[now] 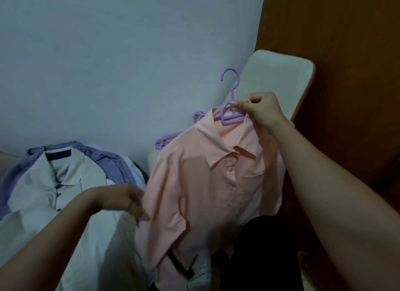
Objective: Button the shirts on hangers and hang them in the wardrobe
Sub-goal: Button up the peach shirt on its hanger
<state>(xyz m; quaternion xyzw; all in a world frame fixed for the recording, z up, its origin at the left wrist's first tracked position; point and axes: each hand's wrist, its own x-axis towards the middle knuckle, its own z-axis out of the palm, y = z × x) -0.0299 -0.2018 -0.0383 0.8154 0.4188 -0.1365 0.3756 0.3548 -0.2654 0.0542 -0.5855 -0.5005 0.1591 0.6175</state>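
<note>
A peach-pink shirt point(207, 182) hangs on a purple hanger point(230, 100), its front buttoned down the placket. My right hand point(259, 110) pinches the hanger's neck and holds the shirt up in the air. My left hand point(123, 198) is blurred at the shirt's left sleeve edge, fingers apart, touching the fabric. A beige shirt point(54, 186) lies flat at the left, on top of a purple checked shirt point(108, 163).
Spare purple hangers point(166, 139) lie behind the pink shirt by the pale blue wall. A cream padded panel point(279, 78) leans against a brown wooden wardrobe side point(346, 74) at the right. Dark clothing point(264, 247) lies below the shirt.
</note>
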